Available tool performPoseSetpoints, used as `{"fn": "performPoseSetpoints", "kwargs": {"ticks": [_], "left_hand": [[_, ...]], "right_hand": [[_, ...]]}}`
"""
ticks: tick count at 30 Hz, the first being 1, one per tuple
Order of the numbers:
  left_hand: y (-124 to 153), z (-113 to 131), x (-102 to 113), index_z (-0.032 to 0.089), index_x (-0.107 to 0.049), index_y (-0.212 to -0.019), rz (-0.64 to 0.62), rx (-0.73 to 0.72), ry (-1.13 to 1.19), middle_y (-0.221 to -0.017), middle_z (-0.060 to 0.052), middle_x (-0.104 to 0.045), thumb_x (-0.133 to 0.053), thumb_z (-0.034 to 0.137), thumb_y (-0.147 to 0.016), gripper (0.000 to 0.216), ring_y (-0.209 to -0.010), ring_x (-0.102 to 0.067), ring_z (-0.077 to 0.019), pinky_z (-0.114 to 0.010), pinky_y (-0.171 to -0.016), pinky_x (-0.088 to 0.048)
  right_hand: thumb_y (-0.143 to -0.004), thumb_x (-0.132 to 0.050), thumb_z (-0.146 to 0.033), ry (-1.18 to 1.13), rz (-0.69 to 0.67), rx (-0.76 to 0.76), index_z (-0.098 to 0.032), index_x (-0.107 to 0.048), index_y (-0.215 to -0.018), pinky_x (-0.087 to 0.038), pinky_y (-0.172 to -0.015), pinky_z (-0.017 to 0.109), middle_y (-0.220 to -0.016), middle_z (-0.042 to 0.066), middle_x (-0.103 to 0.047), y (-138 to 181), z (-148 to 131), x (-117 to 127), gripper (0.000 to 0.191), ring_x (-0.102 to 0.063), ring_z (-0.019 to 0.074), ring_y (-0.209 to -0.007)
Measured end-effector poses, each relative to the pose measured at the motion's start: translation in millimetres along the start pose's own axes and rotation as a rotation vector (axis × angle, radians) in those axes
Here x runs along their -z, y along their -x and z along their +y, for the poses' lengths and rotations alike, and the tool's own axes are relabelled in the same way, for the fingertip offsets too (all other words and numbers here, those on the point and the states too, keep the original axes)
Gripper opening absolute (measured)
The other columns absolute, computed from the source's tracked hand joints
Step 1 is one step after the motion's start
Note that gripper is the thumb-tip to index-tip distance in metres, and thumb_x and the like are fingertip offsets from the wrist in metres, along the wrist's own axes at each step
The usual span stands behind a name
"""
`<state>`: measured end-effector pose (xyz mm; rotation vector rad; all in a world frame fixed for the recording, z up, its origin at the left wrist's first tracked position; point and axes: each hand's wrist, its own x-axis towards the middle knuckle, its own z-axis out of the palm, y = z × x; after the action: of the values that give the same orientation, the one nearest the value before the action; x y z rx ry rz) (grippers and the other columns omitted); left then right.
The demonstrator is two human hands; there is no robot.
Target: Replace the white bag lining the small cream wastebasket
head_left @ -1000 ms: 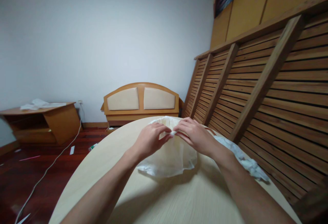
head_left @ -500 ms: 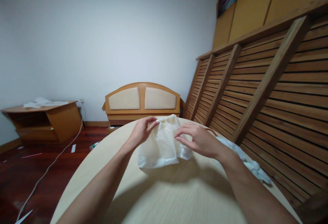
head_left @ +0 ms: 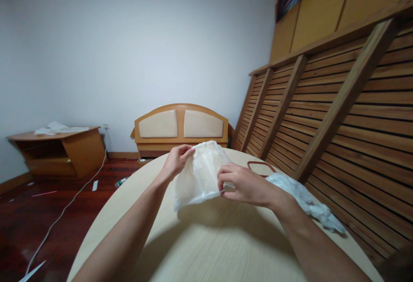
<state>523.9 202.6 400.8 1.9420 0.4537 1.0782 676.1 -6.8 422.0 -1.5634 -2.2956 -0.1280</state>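
A thin, cream-white cloth piece that looks like a pair of small shorts [head_left: 201, 174] hangs in my hands just above the round table, its gathered edge upward. My left hand [head_left: 177, 161] pinches the upper left corner between thumb and fingers. Lower on the right side, my right hand [head_left: 240, 184] is closed on the edge of the cloth, with a bit of white showing between its fingers. Part of the cloth's right side is hidden behind that hand.
The pale round table [head_left: 206, 247] carries a crumpled white cloth bundle [head_left: 306, 200] and a reddish-brown loop-shaped frame [head_left: 261, 163] on the right. Wooden slatted panels [head_left: 348, 136] lean beyond it. A cable [head_left: 66, 209] crosses the floor on the left, near a low cabinet [head_left: 80, 153].
My right hand has moved down and slightly left and closed on the cloth's right edge. The cloth now hangs flatter and tilted, while my left hand keeps its corner.
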Motion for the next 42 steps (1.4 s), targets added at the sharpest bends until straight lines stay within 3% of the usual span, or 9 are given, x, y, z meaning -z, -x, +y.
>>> {"fn": "performPoseSetpoints", "kwargs": {"ticks": [4,8,13,18,23,27,31,36,42], "left_hand": [[-1.9,-10.1,3.9,0.013,-0.074,-0.089,0.048,0.059,0.007,-0.088,-0.008,-0.075,-0.067,0.065,-0.071,0.055,-0.079,-0.064,-0.0207,-0.027,-0.071,-0.045],[-2.8,-19.9,9.3,0.011,-0.073,-0.090,0.049,0.107,0.052,-0.087,-0.008,-0.075,-0.067,0.064,-0.072,0.056,-0.075,-0.063,-0.0190,-0.025,-0.068,-0.044],[-1.8,-18.4,12.8,0.010,-0.072,-0.094,0.064,0.096,0.010,-0.092,-0.010,-0.075,-0.065,0.058,-0.078,0.051,-0.079,-0.066,-0.0199,-0.026,-0.071,-0.046],[3.2,-3.1,5.9,0.012,-0.073,-0.092,0.058,-0.049,-0.149,-0.093,-0.010,-0.076,-0.062,0.052,-0.084,0.041,-0.083,-0.068,-0.0221,-0.028,-0.074,-0.049],[15.1,14.0,-10.5,0.018,-0.073,-0.096,-0.008,-0.269,-0.402,-0.098,-0.008,-0.076,-0.059,0.040,-0.092,0.026,-0.085,-0.068,-0.0212,-0.029,-0.078,-0.049],[26.2,23.0,-22.6,0.019,-0.072,-0.094,-0.117,-0.481,-0.530,-0.093,-0.006,-0.074,-0.060,0.033,-0.094,0.018,-0.087,-0.066,-0.0199,-0.029,-0.080,-0.048],[33.4,26.6,-29.2,0.020,-0.071,-0.096,-0.213,-0.600,-0.598,-0.091,-0.005,-0.073,-0.057,0.032,-0.096,0.018,-0.086,-0.064,-0.0191,-0.028,-0.077,-0.047],[36.9,28.3,-33.8,0.021,-0.071,-0.095,-0.321,-0.691,-0.649,-0.089,-0.005,-0.073,-0.053,0.035,-0.098,0.023,-0.084,-0.064,-0.0180,-0.029,-0.078,-0.045],[41.0,26.3,-39.8,0.022,-0.070,-0.095,-0.356,-0.726,-0.641,-0.087,-0.003,-0.073,-0.056,0.037,-0.097,0.021,-0.085,-0.066,-0.0166,-0.031,-0.083,-0.042]], "right_hand": [[-0.075,-0.065,-0.003,0.025,0.116,0.037,-0.019,-0.064,-0.073,-0.041,-0.068,0.024,-0.076,-0.001,-0.064,1.3,1.4,3.4,0.016,-0.058,0.0134,-0.073],[-0.081,-0.057,-0.004,0.034,0.248,0.103,-0.020,-0.064,-0.075,-0.039,-0.063,0.023,-0.077,0.000,-0.063,4.4,1.2,10.3,0.018,-0.056,0.0117,-0.068],[-0.077,-0.054,-0.005,0.058,0.170,-0.008,-0.020,-0.066,-0.074,-0.039,-0.064,0.024,-0.078,0.001,-0.065,11.4,-5.5,22.1,0.020,-0.057,0.0128,-0.070],[-0.074,-0.058,-0.010,0.068,0.033,-0.248,-0.021,-0.068,-0.073,-0.036,-0.057,0.025,-0.069,-0.001,-0.066,16.1,-4.9,25.8,0.015,-0.056,0.0136,-0.063],[-0.091,-0.053,-0.026,0.177,0.275,-0.378,-0.021,-0.068,-0.088,-0.044,-0.065,0.029,-0.082,0.003,-0.068,11.2,10.7,19.4,0.015,-0.062,0.0172,-0.073],[-0.094,-0.055,-0.031,0.184,0.425,-0.290,-0.021,-0.064,-0.116,-0.049,-0.093,0.040,-0.114,0.008,-0.066,10.9,22.7,13.4,0.025,-0.062,0.0232,-0.105],[-0.093,-0.060,-0.032,0.123,0.350,-0.149,-0.026,-0.063,-0.125,-0.043,-0.106,0.047,-0.126,0.009,-0.063,14.7,30.1,10.2,0.033,-0.054,0.0254,-0.121],[-0.091,-0.065,-0.037,0.039,0.212,-0.126,-0.027,-0.072,-0.110,-0.040,-0.109,0.047,-0.117,0.007,-0.068,17.2,31.5,11.0,0.022,-0.051,0.0259,-0.125],[-0.095,-0.059,-0.036,-0.074,0.099,-0.171,-0.025,-0.073,-0.098,-0.047,-0.096,0.039,-0.106,0.006,-0.072,18.8,26.1,16.9,0.019,-0.062,0.0237,-0.108]]}}
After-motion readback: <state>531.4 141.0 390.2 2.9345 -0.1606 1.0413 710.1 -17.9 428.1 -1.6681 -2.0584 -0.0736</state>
